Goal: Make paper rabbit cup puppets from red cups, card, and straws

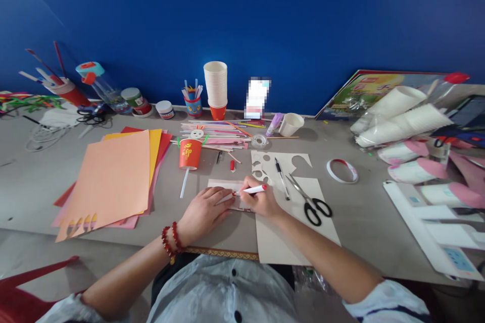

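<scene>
My right hand [261, 201] grips a white marker [253, 190] with a red end, its tip down on a pale pink strip of paper [227, 183]. Flat on that strip lies my left hand [209, 209], fingers stretched out, with red bead bracelets at the wrist. Just beyond sits a small red marker cap [232, 165]. To the left an orange paper cup [190, 154] with green pipe-cleaner arms, a rabbit-like face [197, 134] and a straw [184, 183] rests on the table. White card [299, 242], a black pen [281, 177] and scissors [308, 199] lie right of my hands.
Coloured paper sheets [117, 171] are stacked at the left. Behind stand a tall stack of cups [215, 83], a decorated straw cup [193, 107] and a lit phone [257, 98]. A tape roll [342, 170], bagged cups [401, 123] and a white plastic device [428, 237] occupy the right.
</scene>
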Available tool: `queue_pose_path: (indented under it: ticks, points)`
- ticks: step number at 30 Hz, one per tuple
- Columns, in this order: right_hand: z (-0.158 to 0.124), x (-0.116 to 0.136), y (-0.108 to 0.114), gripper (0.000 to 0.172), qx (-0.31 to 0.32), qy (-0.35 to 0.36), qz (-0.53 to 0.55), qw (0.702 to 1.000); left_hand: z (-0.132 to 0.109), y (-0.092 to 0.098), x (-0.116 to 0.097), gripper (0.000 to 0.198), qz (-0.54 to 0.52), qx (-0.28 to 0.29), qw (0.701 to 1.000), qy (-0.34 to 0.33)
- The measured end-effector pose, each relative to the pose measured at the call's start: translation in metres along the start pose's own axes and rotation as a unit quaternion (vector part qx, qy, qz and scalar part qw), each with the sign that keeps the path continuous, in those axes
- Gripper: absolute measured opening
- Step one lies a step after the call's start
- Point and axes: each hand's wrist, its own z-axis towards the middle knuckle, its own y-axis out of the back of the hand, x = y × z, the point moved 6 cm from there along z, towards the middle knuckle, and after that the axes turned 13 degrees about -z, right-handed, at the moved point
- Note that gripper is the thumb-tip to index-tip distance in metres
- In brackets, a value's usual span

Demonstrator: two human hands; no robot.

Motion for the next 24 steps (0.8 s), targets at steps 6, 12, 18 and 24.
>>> queue_pose_path:
  ticks: [6, 12, 18, 24]
  points:
    - [0.0, 0.003, 0.002, 0.014, -0.009, -0.001, -0.018, 1.0, 0.0, 0.0, 0.0, 0.032, -0.005, 0.004, 1.0, 0.002]
    - [0.0, 0.003, 0.001, 0.012, -0.005, -0.002, -0.016, 1.0, 0.001, 0.002, -0.002, 0.031, -0.004, -0.005, 1.0, -0.002]
    - [-0.001, 0.0, 0.002, 0.013, -0.014, 0.0, 0.013, 1.0, 0.001, 0.001, -0.001, 0.032, -0.001, 0.0, 1.0, 0.003]
    - [-0.001, -0.009, 0.011, 0.017, -0.102, -0.026, 0.11, 0.988, 0.002, 0.002, -0.002, 0.032, 0.0, -0.005, 1.0, -0.003]
